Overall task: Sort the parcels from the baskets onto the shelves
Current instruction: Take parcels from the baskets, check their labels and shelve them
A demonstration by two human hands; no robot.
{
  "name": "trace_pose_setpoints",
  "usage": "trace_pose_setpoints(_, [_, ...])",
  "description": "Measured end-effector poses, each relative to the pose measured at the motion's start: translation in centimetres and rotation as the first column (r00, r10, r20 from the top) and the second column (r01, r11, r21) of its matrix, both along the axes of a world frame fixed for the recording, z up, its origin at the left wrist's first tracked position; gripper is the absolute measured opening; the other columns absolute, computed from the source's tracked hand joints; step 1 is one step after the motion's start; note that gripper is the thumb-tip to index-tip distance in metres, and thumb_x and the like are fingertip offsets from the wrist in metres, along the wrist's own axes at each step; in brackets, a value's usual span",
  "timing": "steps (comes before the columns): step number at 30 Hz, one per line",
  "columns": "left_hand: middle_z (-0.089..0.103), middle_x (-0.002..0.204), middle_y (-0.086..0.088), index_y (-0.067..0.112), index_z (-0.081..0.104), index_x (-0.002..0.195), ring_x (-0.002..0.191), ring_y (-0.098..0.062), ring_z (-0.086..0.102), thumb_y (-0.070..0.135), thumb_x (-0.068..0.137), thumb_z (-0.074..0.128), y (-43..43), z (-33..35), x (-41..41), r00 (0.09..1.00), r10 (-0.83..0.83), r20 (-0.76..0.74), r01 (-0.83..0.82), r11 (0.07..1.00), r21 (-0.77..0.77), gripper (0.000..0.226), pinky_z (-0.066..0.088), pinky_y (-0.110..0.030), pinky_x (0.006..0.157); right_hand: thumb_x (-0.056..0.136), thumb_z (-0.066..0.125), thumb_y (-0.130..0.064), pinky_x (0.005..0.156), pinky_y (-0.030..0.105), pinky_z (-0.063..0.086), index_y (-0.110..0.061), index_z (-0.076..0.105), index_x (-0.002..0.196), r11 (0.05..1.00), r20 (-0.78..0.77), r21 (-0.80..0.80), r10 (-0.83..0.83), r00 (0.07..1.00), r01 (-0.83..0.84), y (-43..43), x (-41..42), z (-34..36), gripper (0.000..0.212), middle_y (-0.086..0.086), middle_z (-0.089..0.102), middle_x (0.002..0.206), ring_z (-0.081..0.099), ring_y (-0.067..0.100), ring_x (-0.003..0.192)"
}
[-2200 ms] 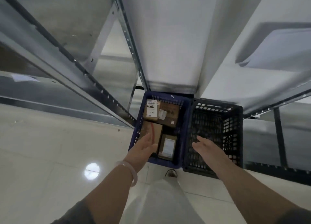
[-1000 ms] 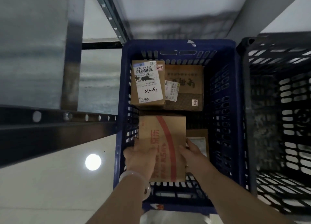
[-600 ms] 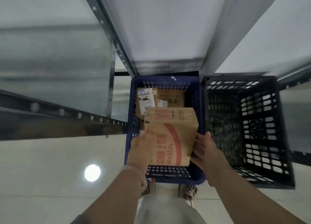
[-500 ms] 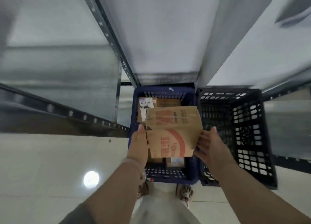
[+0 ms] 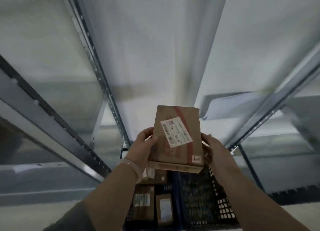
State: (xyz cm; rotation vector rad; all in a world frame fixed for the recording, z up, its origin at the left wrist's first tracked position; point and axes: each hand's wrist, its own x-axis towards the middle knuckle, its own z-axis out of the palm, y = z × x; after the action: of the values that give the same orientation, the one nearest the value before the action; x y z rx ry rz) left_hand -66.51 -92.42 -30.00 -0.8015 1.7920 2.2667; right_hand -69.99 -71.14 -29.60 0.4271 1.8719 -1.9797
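A brown cardboard parcel (image 5: 176, 137) with a red stripe and a white barcode label is held up in front of me, label side facing me. My left hand (image 5: 142, 148) grips its left edge, thumb on the front. My right hand (image 5: 213, 151) holds its right edge with fingers curled behind it. Below, the blue basket (image 5: 177, 196) holds several more brown parcels (image 5: 163, 208). The black basket (image 5: 207, 196) stands right of it and looks empty.
Grey metal shelving surrounds me: a perforated upright (image 5: 97, 74) at the left, a shelf beam (image 5: 43, 125) lower left, another beam (image 5: 277, 99) at the right. A flat white parcel (image 5: 230, 107) lies on the right shelf. Pale floor shows at the bottom corners.
Both hands reached into the blue basket, took the red-striped parcel and lifted it out. It has been turned so the label side faces me, and my view has tilted up.
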Motion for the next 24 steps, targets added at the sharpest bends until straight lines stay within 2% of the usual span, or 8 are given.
trace_pose_setpoints(2, [0.067, 0.124, 0.002, 0.030, 0.054, 0.135, 0.110, -0.021, 0.065, 0.017, 0.099, 0.053, 0.2, 2.6, -0.1, 0.997, -0.043, -0.063, 0.042, 0.999, -0.014, 0.038, 0.056, -0.049, 0.090, 0.098, 0.047, -0.044, 0.092, 0.042, 0.054, -0.032, 0.067, 0.115, 0.998, -0.080, 0.027, -0.059, 0.995, 0.062, 0.5, 0.9, 2.7, 0.029, -0.011, 0.071, 0.112, 0.065, 0.011, 0.108])
trace_pose_setpoints(5, [0.068, 0.120, 0.012, 0.035, 0.061, 0.128, 0.112, -0.010, 0.062, 0.013, 0.099, 0.052, 0.5, 6.6, 0.2, 0.985, -0.069, -0.161, 0.069, 0.998, -0.007, 0.038, 0.058, -0.039, 0.078, 0.098, 0.050, -0.044, 0.085, 0.041, 0.056, -0.038, 0.066, 0.116, 0.990, -0.182, 0.018, -0.132, 0.974, 0.138, 1.0, 2.5, 6.4, 0.025, -0.019, 0.072, 0.106, 0.064, 0.006, 0.108])
trace_pose_setpoints(8, [0.072, 0.107, 0.020, 0.037, 0.063, 0.123, 0.097, -0.003, 0.066, 0.009, 0.099, 0.052, 0.7, 10.0, 1.3, 0.956, -0.137, -0.259, 0.139, 0.990, -0.010, 0.038, 0.057, -0.040, 0.082, 0.095, 0.056, -0.039, 0.086, 0.040, 0.054, -0.040, 0.066, 0.115, 0.982, -0.280, -0.011, -0.185, 0.942, 0.190, 0.9, 4.7, 9.7, 0.023, -0.015, 0.073, 0.104, 0.068, 0.008, 0.101])
trace_pose_setpoints(12, [0.070, 0.118, 0.013, 0.036, 0.059, 0.131, 0.101, -0.008, 0.069, 0.005, 0.098, 0.049, 1.1, 12.5, 2.7, 0.898, -0.264, -0.353, 0.274, 0.961, -0.021, 0.046, 0.056, -0.043, 0.086, 0.091, 0.060, -0.043, 0.104, 0.049, 0.044, -0.057, 0.063, 0.112, 0.964, -0.346, 0.001, -0.250, 0.904, 0.267, 1.0, 8.4, 12.1, 0.025, -0.016, 0.071, 0.113, 0.064, 0.018, 0.113])
trace_pose_setpoints(14, [0.065, 0.127, 0.003, 0.038, 0.059, 0.130, 0.111, -0.018, 0.066, 0.003, 0.097, 0.050, 1.7, 13.2, 3.6, 0.880, -0.307, -0.361, 0.336, 0.942, 0.016, 0.049, 0.055, -0.047, 0.090, 0.094, 0.057, -0.040, 0.103, 0.049, 0.045, -0.064, 0.060, 0.107, 0.947, -0.363, 0.030, -0.289, 0.886, 0.321, 1.5, 10.5, 12.7, 0.029, -0.016, 0.072, 0.110, 0.066, 0.019, 0.109])
trace_pose_setpoints(17, [0.068, 0.123, -0.004, 0.039, 0.058, 0.127, 0.110, -0.025, 0.066, 0.004, 0.097, 0.051, 3.0, 13.8, 5.1, 0.851, -0.387, -0.354, 0.424, 0.905, 0.030, 0.047, 0.051, -0.051, 0.095, 0.098, 0.054, -0.025, 0.096, 0.047, 0.051, -0.062, 0.063, 0.099, 0.913, -0.357, 0.029, -0.370, 0.857, 0.407, 2.8, 13.8, 13.6, 0.039, -0.013, 0.074, 0.103, 0.071, 0.018, 0.097])
trace_pose_setpoints(20, [0.073, 0.112, -0.007, 0.036, 0.054, 0.128, 0.100, -0.021, 0.070, 0.009, 0.098, 0.051, 5.2, 13.9, 6.9, 0.819, -0.457, -0.347, 0.502, 0.864, 0.049, 0.040, 0.054, -0.045, 0.085, 0.099, 0.051, -0.020, 0.092, 0.047, 0.054, -0.055, 0.063, 0.111, 0.894, -0.358, 0.041, -0.403, 0.842, 0.446, 4.8, 17.2, 14.2, 0.039, -0.004, 0.074, 0.107, 0.072, 0.022, 0.096])
trace_pose_setpoints(24, [0.074, 0.110, -0.003, 0.034, 0.044, 0.137, 0.100, -0.014, 0.071, 0.025, 0.097, 0.059, 8.6, 14.4, 9.3, 0.766, -0.554, -0.324, 0.598, 0.800, 0.045, 0.044, 0.054, -0.046, 0.090, 0.099, 0.050, -0.019, 0.083, 0.043, 0.057, -0.045, 0.061, 0.122, 0.866, -0.367, 0.009, -0.463, 0.807, 0.501, 8.1, 21.7, 15.2, 0.037, 0.002, 0.076, 0.099, 0.073, 0.023, 0.089])
